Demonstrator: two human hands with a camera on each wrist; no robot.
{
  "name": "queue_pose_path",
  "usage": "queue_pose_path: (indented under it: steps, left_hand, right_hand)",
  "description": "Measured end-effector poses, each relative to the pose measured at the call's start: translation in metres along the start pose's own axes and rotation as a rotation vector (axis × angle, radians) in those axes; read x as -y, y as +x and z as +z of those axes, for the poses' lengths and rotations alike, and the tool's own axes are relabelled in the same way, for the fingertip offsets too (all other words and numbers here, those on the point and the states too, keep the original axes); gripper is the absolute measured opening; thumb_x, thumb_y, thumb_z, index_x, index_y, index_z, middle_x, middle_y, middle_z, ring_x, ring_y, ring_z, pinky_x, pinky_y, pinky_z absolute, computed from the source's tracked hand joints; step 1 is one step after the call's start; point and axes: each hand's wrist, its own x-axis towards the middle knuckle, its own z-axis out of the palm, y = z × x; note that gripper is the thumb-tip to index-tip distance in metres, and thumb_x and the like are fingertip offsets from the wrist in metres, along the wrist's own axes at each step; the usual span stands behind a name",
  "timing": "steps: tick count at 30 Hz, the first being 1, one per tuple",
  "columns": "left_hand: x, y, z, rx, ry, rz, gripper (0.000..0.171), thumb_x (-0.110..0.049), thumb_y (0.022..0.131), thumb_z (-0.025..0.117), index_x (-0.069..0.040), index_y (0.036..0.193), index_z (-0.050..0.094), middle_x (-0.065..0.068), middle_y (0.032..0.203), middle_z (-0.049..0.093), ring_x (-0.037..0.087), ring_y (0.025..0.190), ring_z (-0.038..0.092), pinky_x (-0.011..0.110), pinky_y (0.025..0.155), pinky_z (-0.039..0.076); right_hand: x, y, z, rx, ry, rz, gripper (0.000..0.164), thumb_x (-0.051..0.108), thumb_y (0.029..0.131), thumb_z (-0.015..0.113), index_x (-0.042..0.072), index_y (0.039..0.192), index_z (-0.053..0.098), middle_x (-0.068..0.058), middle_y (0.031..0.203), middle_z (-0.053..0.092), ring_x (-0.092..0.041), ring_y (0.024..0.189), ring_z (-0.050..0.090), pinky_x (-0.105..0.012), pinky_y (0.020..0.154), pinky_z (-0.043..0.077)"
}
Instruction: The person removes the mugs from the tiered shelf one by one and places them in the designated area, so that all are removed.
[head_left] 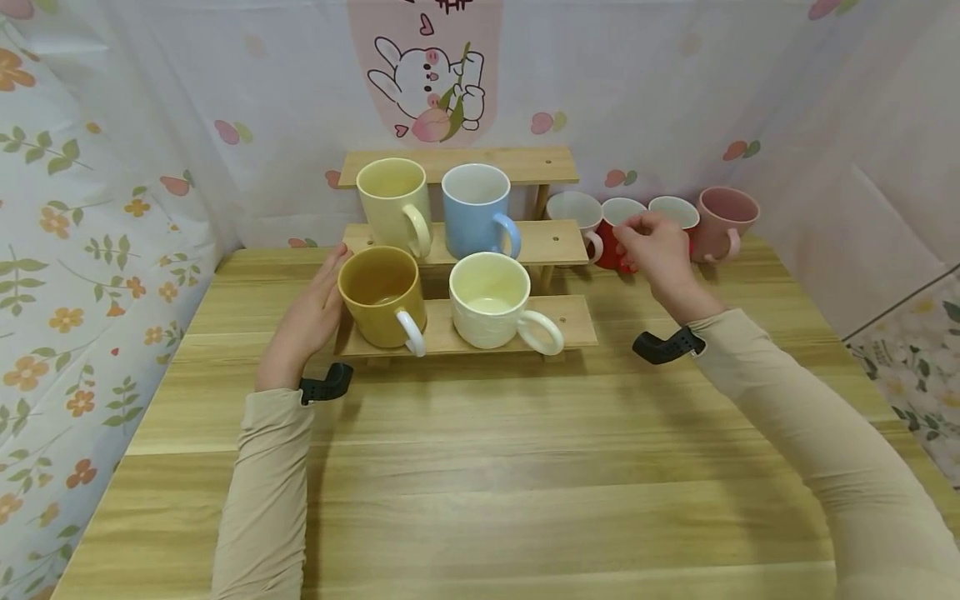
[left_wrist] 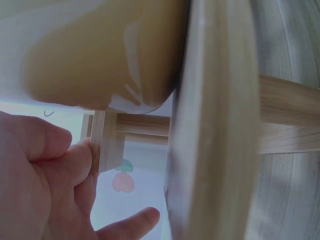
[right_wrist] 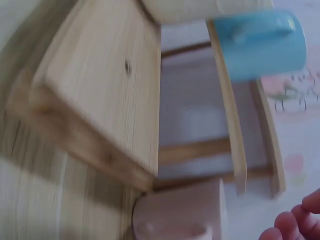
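My left hand (head_left: 303, 321) is at the left end of the wooden tiered rack (head_left: 573, 321), its fingers touching the end of the middle board in the left wrist view. Beside it on the lowest board stands a mustard mug (head_left: 378, 304) with a white handle. A cream mug (head_left: 487, 304) shares that board. On the middle board are a pale yellow mug (head_left: 393, 200) and a blue mug (head_left: 476, 212). My right hand (head_left: 660, 254) hovers loosely bent over two red mugs (head_left: 609, 237), partly hiding them; nothing shows between its fingertips (right_wrist: 286, 223).
A pale mug (head_left: 573, 208) stands right behind the rack's right end, overlapped by the middle board. At the far right of that row is a pink mug (head_left: 726, 225). A patterned cloth (head_left: 292, 75) hangs behind the wood-grain table (head_left: 480, 483).
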Motion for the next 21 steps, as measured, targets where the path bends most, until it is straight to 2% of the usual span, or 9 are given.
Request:
queue_pose_path:
  steps: [5, 10, 16, 21]
  left_hand:
    - [-0.003, -0.001, 0.0, 0.006, -0.003, -0.004, 0.055, -0.035, 0.106, 0.018, -0.006, 0.153, 0.017, 0.005, 0.162, 0.005, 0.031, 0.148, 0.01, 0.054, 0.118, 0.013]
    - [-0.003, -0.002, -0.001, 0.005, -0.002, -0.002, 0.055, -0.035, 0.106, 0.018, -0.007, 0.153, 0.018, 0.005, 0.162, 0.005, 0.03, 0.148, 0.01, 0.054, 0.118, 0.013]
    - [-0.002, -0.002, -0.001, 0.003, 0.005, -0.008, 0.055, -0.037, 0.106, 0.018, -0.008, 0.153, 0.018, 0.004, 0.162, 0.006, 0.031, 0.147, 0.012, 0.054, 0.118, 0.013]
    - [-0.002, -0.001, -0.002, 0.007, 0.018, -0.018, 0.056, -0.038, 0.106, 0.017, -0.009, 0.154, 0.018, 0.003, 0.162, 0.006, 0.031, 0.147, 0.012, 0.054, 0.117, 0.013]
  right_hand:
    - [0.016, -0.008, 0.015, 0.101, 0.003, -0.026, 0.023, 0.024, 0.092, 0.061, 0.001, 0.09, 0.062, 0.007, 0.061, 0.057, -0.007, 0.053, 0.052, -0.018, 0.049, 0.047]
    - [0.034, -0.015, 0.03, 0.196, 0.063, -0.058, 0.021, 0.021, 0.091, 0.062, 0.0, 0.086, 0.062, 0.003, 0.063, 0.058, -0.009, 0.054, 0.05, -0.018, 0.05, 0.045]
    - [0.057, -0.019, 0.043, 0.35, -0.008, -0.057, 0.03, 0.029, 0.092, 0.062, 0.001, 0.102, 0.065, -0.004, 0.078, 0.061, -0.012, 0.06, 0.054, -0.02, 0.056, 0.05]
    - [0.072, -0.02, 0.051, 0.412, -0.078, -0.072, 0.033, 0.031, 0.092, 0.064, 0.005, 0.11, 0.066, -0.013, 0.094, 0.063, -0.016, 0.062, 0.058, -0.024, 0.058, 0.052]
